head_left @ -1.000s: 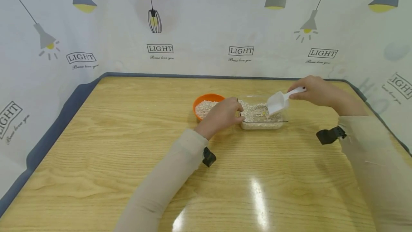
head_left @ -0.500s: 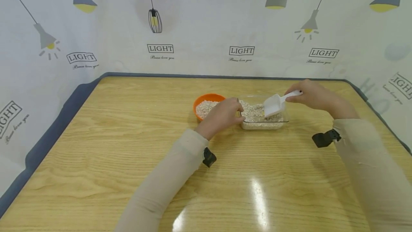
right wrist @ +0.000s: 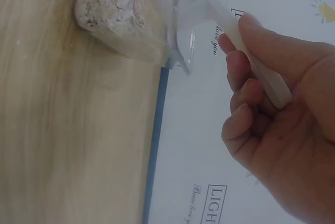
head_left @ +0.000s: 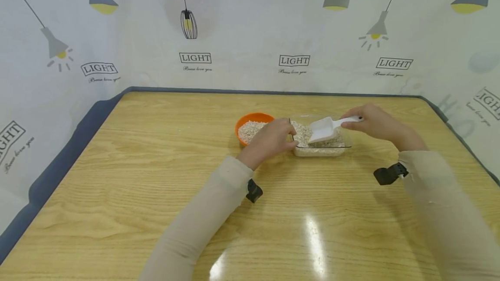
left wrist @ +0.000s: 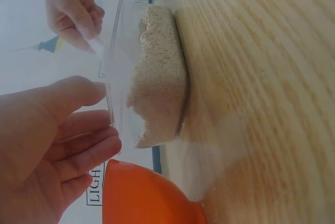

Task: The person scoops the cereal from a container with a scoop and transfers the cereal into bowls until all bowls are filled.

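Observation:
A clear rectangular container [head_left: 322, 152] of pale flakes that look like oats [left wrist: 159, 62] stands on the wooden table. At its left end my left hand [head_left: 269, 142] holds the rim, thumb and fingertips against the edge. My right hand [head_left: 373, 120] grips the handle of a white scoop [head_left: 322, 129]. The scoop's blade is tilted down to the left, inside the container over the flakes; whether its lip digs in is hard to tell. In the right wrist view the fingers are curled round the scoop handle [right wrist: 267, 80].
An orange bowl [head_left: 255, 117] with similar flakes sits just left of the container, partly behind the left hand. Behind the table [head_left: 156, 151] hangs a white backdrop [head_left: 242, 34] printed with lamps. Black wrist cameras are strapped to both sleeves.
My right hand has moved left and slightly down, carrying the scoop from the container's right end toward its middle. The scoop lies flatter. My left hand stays at the rim.

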`<state>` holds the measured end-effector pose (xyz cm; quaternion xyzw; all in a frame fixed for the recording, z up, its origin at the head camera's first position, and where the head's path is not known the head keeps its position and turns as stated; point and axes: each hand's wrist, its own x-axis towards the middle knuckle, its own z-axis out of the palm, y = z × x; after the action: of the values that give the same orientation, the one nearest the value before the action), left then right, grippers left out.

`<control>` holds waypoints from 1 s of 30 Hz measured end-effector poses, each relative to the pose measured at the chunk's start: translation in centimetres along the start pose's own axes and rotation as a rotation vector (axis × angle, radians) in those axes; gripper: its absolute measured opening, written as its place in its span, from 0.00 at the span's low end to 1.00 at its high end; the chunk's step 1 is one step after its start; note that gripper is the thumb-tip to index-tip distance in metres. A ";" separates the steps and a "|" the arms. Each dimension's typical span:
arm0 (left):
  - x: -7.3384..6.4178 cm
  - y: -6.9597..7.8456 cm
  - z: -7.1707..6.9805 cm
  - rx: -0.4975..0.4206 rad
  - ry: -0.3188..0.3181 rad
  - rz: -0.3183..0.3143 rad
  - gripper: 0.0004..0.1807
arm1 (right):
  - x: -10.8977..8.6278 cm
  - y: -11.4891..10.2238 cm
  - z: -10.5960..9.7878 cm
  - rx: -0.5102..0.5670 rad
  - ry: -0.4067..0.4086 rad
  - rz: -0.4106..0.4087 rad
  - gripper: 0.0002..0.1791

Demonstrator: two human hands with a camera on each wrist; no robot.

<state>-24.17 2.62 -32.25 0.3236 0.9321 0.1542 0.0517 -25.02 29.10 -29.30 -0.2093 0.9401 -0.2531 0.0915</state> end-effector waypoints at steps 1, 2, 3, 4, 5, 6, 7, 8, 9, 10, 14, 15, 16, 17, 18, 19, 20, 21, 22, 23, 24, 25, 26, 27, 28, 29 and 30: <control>0.0 0.0 0.0 -0.002 0.003 0.001 0.14 | 0.0 0.0 0.1 0.003 0.000 0.004 0.20; 0.0 0.0 0.0 -0.004 0.006 0.001 0.15 | 0.1 0.0 0.3 0.005 -0.002 0.004 0.20; 0.0 0.0 0.1 -0.006 0.009 0.002 0.15 | 0.1 0.0 0.4 0.005 -0.004 0.004 0.21; 0.0 -0.1 0.1 -0.007 0.014 0.003 0.15 | 0.1 0.0 0.5 0.009 -0.006 0.003 0.21; -0.1 -0.1 0.1 -0.007 0.018 0.004 0.15 | 0.1 0.0 0.6 0.010 -0.008 0.001 0.21; -0.1 -0.1 0.1 -0.007 0.021 0.005 0.15 | 0.1 0.0 0.7 0.014 -0.010 -0.001 0.21; -0.1 -0.1 0.1 -0.008 0.024 0.005 0.15 | 0.2 0.0 0.8 0.020 -0.010 -0.004 0.21; -0.1 -0.1 0.1 -0.009 0.027 0.005 0.15 | 0.2 0.1 0.9 0.020 -0.009 -0.010 0.21; -0.1 -0.1 0.1 -0.011 0.029 0.006 0.15 | 0.3 0.1 1.0 0.023 -0.005 -0.009 0.20; -0.1 -0.1 0.1 -0.013 0.030 0.006 0.15 | 0.3 0.2 1.1 0.024 0.001 -0.011 0.20; -0.1 -0.1 0.1 -0.018 0.029 -0.001 0.16 | 0.6 0.3 1.7 0.008 0.028 -0.040 0.18; -0.1 -0.1 0.1 -0.019 0.028 -0.003 0.16 | 0.7 0.2 1.8 0.006 0.033 -0.044 0.17; -0.1 -0.1 0.1 -0.020 0.027 -0.004 0.16 | 0.8 0.1 1.9 0.006 0.037 -0.051 0.17; -0.1 -0.1 0.1 -0.022 0.027 -0.006 0.16 | 0.9 0.0 2.0 0.003 0.039 -0.057 0.17; -0.1 -0.1 0.1 -0.024 0.027 -0.006 0.16 | 1.0 -0.1 2.1 0.004 0.041 -0.061 0.17; -0.1 -0.1 0.1 -0.024 0.027 -0.005 0.16 | 1.0 -0.2 2.2 0.007 0.041 -0.062 0.16; -0.1 -0.1 0.1 -0.025 0.028 -0.003 0.16 | 1.1 -0.3 2.2 0.010 0.039 -0.063 0.16; -0.1 -0.1 0.0 -0.025 0.027 -0.002 0.16 | 1.1 -0.4 2.3 0.015 0.035 -0.060 0.16; -0.1 -0.1 0.0 -0.025 0.025 -0.002 0.16 | 1.1 -0.4 2.4 0.021 0.030 -0.060 0.16; -0.1 -0.1 0.0 -0.026 0.023 -0.004 0.16 | 1.1 -0.5 2.5 0.027 0.022 -0.059 0.16; -0.1 -0.1 0.0 -0.027 0.020 -0.006 0.16 | 1.1 -0.5 2.6 0.039 0.013 -0.057 0.15; -0.1 -0.1 0.0 -0.029 0.018 -0.007 0.16 | 1.0 -0.5 2.6 0.044 0.005 -0.053 0.15; -0.1 -0.1 0.0 -0.030 0.016 -0.009 0.16 | 1.0 -0.5 2.7 0.053 -0.001 -0.050 0.16; -0.1 -0.1 0.1 -0.031 0.016 -0.010 0.16 | 0.9 -0.6 2.8 0.058 -0.006 -0.046 0.16; -0.1 -0.1 0.1 -0.031 0.015 -0.011 0.16 | 0.8 -0.6 2.9 0.064 -0.009 -0.044 0.16; -0.1 -0.1 0.1 -0.029 0.017 -0.010 0.16 | 0.7 -0.6 2.9 0.068 -0.010 -0.043 0.17; -0.2 -0.1 0.1 -0.027 0.019 -0.007 0.16 | 0.6 -0.6 2.9 0.068 -0.006 -0.042 0.17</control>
<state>-24.08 2.48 -32.38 0.3179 0.9316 0.1698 0.0477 -24.51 27.05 -31.53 -0.2265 0.9261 -0.2861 0.0960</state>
